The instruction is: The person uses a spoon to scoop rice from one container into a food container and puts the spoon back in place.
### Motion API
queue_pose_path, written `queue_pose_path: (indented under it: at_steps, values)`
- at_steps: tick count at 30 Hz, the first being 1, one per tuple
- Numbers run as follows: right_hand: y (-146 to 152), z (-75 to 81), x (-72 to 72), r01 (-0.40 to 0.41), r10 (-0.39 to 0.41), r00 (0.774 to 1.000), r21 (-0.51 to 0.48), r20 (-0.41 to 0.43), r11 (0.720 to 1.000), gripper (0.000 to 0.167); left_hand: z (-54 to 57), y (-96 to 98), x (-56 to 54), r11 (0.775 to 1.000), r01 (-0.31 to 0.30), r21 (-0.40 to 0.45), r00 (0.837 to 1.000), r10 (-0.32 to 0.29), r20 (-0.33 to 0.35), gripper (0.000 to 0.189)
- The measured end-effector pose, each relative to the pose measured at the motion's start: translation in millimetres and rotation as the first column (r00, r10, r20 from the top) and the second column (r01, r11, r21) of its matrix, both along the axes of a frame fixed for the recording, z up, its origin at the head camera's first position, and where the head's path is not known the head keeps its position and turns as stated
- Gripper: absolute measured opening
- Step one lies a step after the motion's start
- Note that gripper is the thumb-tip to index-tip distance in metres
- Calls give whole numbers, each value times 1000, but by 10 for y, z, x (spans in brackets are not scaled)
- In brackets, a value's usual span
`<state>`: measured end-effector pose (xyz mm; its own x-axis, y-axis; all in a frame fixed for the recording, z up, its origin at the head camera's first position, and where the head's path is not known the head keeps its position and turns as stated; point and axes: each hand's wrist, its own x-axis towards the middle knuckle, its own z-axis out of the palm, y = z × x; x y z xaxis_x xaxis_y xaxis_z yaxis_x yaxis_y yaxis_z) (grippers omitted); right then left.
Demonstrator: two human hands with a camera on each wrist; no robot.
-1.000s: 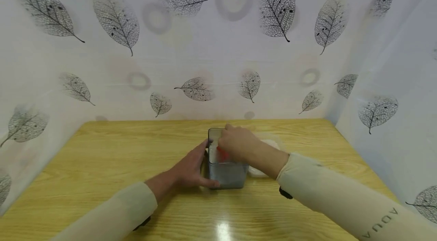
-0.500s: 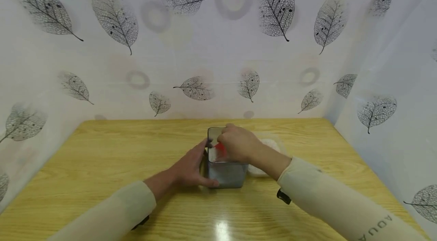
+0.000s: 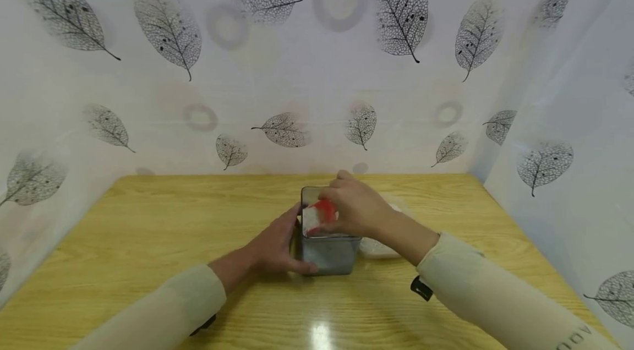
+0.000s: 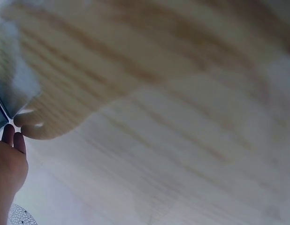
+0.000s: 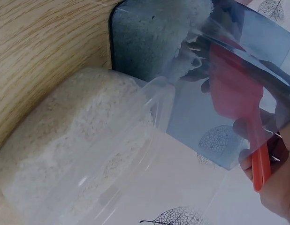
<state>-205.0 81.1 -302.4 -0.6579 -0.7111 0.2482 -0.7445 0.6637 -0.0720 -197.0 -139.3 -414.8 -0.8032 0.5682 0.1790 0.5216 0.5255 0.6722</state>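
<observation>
A red scoop (image 3: 324, 209), white grains around its edge, is in my right hand (image 3: 359, 204), over the mouth of a grey see-through box (image 3: 327, 256). In the right wrist view the fingers grip the scoop's handle (image 5: 261, 168), while its red bowl (image 5: 234, 84) shows through the box wall. Rice-like white grains (image 5: 192, 51) lie inside the box. My left hand (image 3: 274, 245) steadies the box from the left, thumb along the front face and fingers at the far left side. The left wrist view catches those fingertips (image 4: 19, 140) at the box's corner.
Right of the box, partly behind my right forearm, sits a clear plastic tub (image 5: 161, 101) holding much white rice (image 5: 74, 150). Both stand on a wood-grain table (image 3: 198, 212). A leaf-patterned sheet (image 3: 317, 75) rises behind and along the sides.
My right hand has risen slightly and shifted right, and more of the red scoop shows above the box's mouth. The left hand and the box have stayed in place.
</observation>
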Motion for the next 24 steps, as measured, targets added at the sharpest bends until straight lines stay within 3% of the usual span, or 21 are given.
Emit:
queue_pose_path:
  at_steps: [10,18,24]
  values:
    - [144,-13,66,54,-50,998,-102,43,993,46,30,19,18,1000,3,18,1000,-3,5,120]
    - [238,-46,101,149,-120,984,-239,133,960,45,12,12,10,999,24,39,1000,-23,-15,125]
    - [323,-53,128,167,-135,984,-325,119,931,47,-12,10,-10,999,25,46,1000,-24,-16,127]
